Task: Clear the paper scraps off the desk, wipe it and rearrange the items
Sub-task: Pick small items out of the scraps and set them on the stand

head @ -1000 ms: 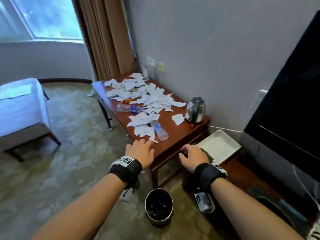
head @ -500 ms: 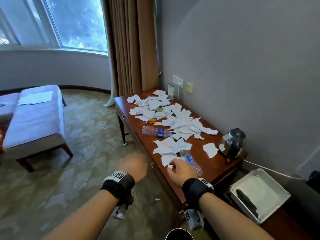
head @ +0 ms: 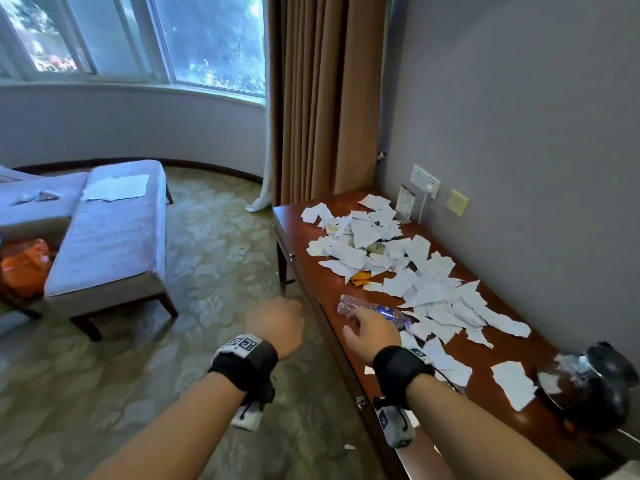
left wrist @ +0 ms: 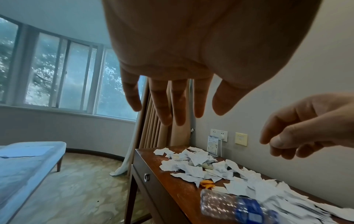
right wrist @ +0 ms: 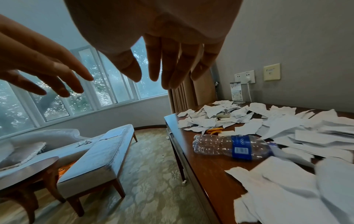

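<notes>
Right hand (head: 372,332) empty, fingers relaxed, above tabletop (head: 329,292) edge, likely poised to gather. Left hand (head: 275,323) empty, relaxed, over floor. Paper scraps (head: 433,296) strewn ahead-right; plastic bottle (head: 353,306) lying just beyond right fingers.

desk (head: 294,237) | paper scraps (head: 433,292) strewn across top | 1 bottle (head: 353,306) on its side | kettle (head: 588,386) at near end

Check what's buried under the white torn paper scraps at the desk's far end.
An orange item pokes out at the near edge, and a pale boxy object shows partly among the white torn paper scraps. Anything else beneath is covered.
</notes>
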